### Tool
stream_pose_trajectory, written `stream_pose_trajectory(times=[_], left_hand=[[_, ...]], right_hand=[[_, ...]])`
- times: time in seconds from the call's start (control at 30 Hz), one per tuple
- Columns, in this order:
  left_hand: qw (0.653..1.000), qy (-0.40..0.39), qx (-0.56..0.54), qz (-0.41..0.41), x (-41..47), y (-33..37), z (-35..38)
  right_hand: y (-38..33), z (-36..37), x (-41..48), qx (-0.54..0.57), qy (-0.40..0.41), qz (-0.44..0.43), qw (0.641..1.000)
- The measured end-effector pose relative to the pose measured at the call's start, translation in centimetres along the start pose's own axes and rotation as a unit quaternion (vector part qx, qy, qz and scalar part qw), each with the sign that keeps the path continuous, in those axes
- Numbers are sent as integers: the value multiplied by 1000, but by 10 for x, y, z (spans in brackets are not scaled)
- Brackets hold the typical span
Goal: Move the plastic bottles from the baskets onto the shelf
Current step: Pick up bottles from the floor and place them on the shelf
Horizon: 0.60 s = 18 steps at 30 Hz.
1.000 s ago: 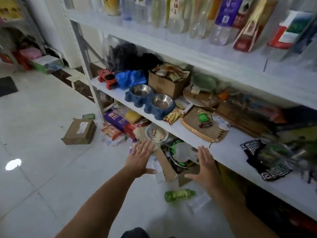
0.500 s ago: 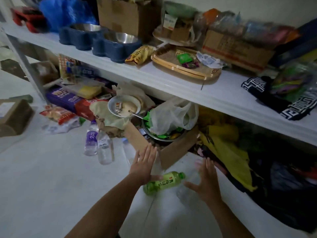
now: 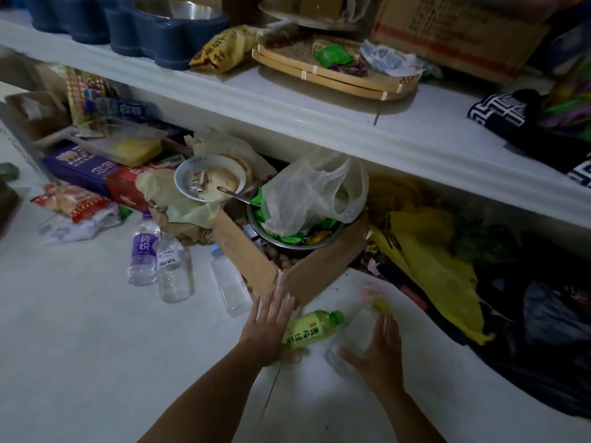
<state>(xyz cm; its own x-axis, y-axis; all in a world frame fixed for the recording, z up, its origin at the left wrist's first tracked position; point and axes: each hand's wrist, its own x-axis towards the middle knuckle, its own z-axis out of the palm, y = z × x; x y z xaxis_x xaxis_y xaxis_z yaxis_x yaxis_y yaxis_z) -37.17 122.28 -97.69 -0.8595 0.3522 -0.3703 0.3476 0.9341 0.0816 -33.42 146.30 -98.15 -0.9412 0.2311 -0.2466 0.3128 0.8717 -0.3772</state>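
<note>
Cardboard box (image 3: 256, 263) beside yellow bag (image 3: 431, 266)

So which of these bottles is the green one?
The green bottle, lying on its side beside the left hand. The others are clear; the purple-label bottle stands upright left of the cardboard box.

The floor (image 3: 80, 362) is of pale white tiles, with a thin joint line. A white shelf (image 3: 425, 123) crosses the view above it, and under the shelf the space is dim and shadowed
</note>
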Motion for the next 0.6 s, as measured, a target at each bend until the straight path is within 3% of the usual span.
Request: stream_pose_trajectory(times=[0.43, 0.6], left_hand=[[999, -45, -13, -9, 15, 3, 23], [999, -43, -16, -18, 21, 7, 25]], right_hand=[[-2, 48, 20, 24, -69, 133, 988], [-13, 59, 25, 30, -43, 200, 978]])
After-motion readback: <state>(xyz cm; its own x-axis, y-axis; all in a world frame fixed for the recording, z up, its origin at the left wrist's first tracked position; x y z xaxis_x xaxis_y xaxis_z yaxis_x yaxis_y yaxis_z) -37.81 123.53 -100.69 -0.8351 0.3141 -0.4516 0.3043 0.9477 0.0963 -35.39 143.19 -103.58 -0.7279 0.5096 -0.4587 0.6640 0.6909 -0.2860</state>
